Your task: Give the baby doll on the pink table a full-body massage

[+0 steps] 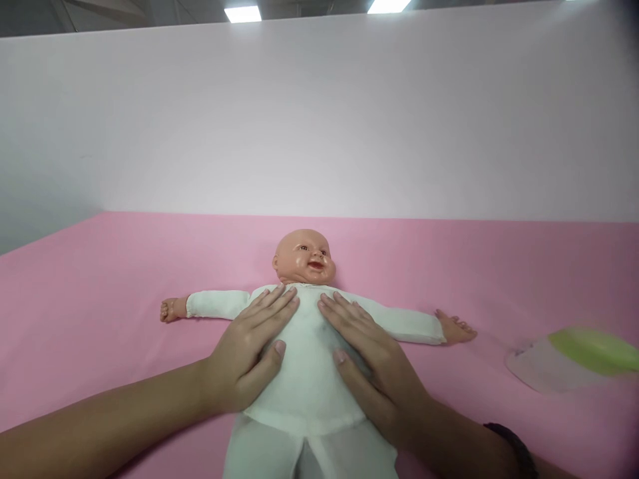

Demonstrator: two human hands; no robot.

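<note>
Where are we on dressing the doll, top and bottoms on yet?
Done by the look of it: the doll lies face up on the pink surface, arms out, white top on and white bottoms at the legs. In hand: left hand and right hand lie flat on its chest, open, no grip on the cloth. Left: the white and green pack at right lies untouched.

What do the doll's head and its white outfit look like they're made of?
The doll's head looks like glossy moulded plastic or vinyl: light glints on its cheek. Its white outfit looks like soft matte fabric, with a stitched hem at the waist. Left hand and right hand lie flat on it.
</note>
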